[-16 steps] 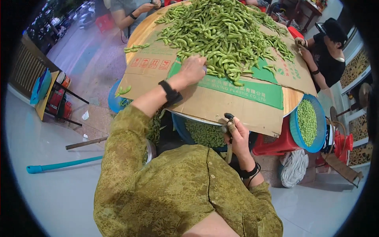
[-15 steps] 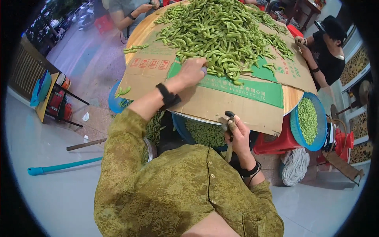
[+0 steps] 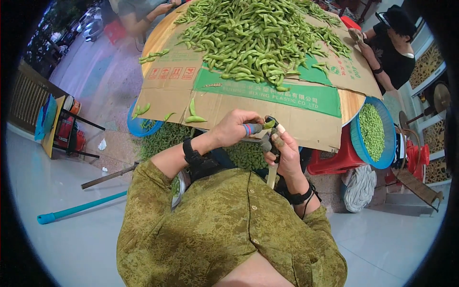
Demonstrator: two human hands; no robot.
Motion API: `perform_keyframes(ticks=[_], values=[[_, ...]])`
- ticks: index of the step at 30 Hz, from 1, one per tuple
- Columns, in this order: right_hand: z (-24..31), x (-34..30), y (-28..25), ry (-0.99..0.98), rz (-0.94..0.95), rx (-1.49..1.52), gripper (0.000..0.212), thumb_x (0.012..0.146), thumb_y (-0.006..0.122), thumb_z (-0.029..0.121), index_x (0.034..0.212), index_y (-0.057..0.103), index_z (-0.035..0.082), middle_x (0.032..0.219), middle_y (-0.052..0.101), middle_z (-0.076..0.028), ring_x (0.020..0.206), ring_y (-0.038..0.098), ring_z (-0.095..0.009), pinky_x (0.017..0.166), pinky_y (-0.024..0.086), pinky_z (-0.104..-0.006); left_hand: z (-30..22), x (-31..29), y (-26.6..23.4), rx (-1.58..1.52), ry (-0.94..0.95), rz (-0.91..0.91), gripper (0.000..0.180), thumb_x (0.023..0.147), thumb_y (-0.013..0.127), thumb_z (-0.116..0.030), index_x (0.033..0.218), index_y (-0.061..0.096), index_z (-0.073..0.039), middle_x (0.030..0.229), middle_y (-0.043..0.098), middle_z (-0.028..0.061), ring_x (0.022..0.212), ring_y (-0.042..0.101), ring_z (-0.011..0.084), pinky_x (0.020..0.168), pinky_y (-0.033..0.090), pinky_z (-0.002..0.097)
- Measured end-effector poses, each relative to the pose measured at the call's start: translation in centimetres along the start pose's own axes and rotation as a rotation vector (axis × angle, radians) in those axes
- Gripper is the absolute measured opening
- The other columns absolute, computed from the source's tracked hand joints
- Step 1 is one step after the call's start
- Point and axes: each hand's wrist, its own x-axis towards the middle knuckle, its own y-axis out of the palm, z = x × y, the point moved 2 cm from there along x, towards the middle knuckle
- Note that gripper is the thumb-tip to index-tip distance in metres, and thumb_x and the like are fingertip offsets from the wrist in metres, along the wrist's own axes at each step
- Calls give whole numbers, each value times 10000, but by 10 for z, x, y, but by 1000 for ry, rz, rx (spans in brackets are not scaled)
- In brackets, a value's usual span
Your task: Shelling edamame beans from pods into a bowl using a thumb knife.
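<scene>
A green bean pod (image 3: 269, 125) is pinched between my two hands just over the near edge of the cardboard. My left hand (image 3: 235, 128), with grey and pink covers on its fingers, is closed on the pod's left side. My right hand (image 3: 285, 152), with dark finger covers, is closed around its other side; a pale strip (image 3: 272, 176) hangs below it. Farther off, a big heap of green pods (image 3: 253, 43) lies on the flattened cardboard (image 3: 229, 107). A few loose pods (image 3: 193, 112) rest left of my hands. Below the edge, shelled beans (image 3: 248, 155) show partly.
A blue basket of shelled beans (image 3: 372, 131) stands at the right by a red stool (image 3: 330, 162). Many pods (image 3: 167, 143) lie below the table's left side. A person in black (image 3: 394, 52) sits at the right; another person's arm (image 3: 143, 19) shows at the far left.
My left hand has come back from the heap toward me and met my right hand, with a pod now between them. My right hand has risen slightly. Loose pods behind my forearm are now uncovered.
</scene>
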Motion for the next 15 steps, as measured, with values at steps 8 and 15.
perform_keyframes(ticks=[8,15], values=[[-4,1,-6,-15,-47,-122,344,957,483,138,1291,479,54,750,513,-21,496,397,-62,402,332,-192,1,-2,1,38,100,-25,170,841,605,-62,993,645,2,858,669,53,774,614,136,696,487,276],[-6,0,-10,116,50,61,331,947,509,166,1260,491,58,765,532,-31,449,348,-49,366,304,-186,27,0,1,-949,-393,308,132,848,635,-99,965,626,-40,736,596,49,502,516,85,420,387,210]])
